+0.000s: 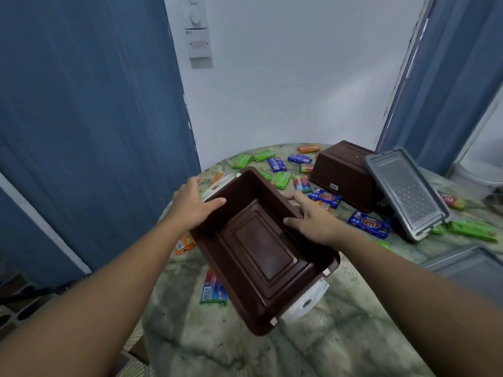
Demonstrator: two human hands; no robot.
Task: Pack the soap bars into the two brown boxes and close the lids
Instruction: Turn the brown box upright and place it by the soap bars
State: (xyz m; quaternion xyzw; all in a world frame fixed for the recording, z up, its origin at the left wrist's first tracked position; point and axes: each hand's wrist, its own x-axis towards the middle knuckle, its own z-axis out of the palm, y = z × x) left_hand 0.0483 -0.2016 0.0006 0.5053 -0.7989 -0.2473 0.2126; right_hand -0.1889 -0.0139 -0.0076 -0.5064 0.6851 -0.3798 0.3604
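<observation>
An empty brown box [258, 248] with white side latches is held tilted above the round table. My left hand [190, 202] grips its far-left rim, thumb inside. My right hand [313, 216] grips the right rim, thumb inside as well. A second brown box [345, 170] lies upside down at the back right. A grey lid [405, 191] leans against it. Wrapped soap bars lie scattered: green ones [281, 179], blue ones [368, 223], an orange one [309, 148] and a multicoloured one [213, 291] near the held box.
The marbled green table [353, 336] stands in a corner between blue curtains [81, 118] and a white wall. Another grey lid [468, 265] lies at the right edge. More green bars [473, 231] sit beyond the leaning lid.
</observation>
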